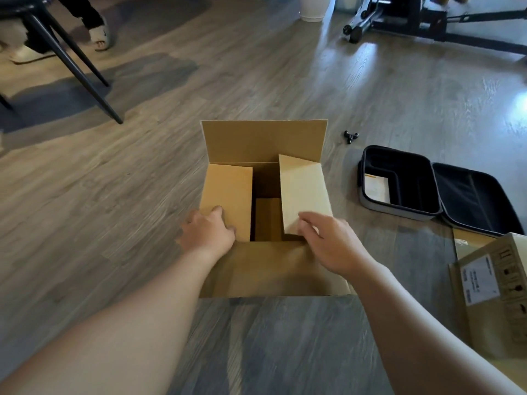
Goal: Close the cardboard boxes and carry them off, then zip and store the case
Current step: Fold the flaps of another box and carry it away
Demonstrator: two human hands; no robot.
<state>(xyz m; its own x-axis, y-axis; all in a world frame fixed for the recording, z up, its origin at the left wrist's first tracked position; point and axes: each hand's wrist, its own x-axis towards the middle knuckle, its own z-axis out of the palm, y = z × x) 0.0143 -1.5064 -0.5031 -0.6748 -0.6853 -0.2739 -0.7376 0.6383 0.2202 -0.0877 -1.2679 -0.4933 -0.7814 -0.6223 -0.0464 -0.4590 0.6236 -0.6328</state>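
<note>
Resting on the wood floor (114,195), the cardboard box (265,143) stands open; the left hand (209,232) presses flat on its left flap (228,195), the right hand (328,240) pinches the right flap (303,189), with the unzipped case (399,183) lying to the right

Open floor (114,195) left of the box (265,143); case (399,186), perhaps a second carton (493,295), crowding right.
</note>
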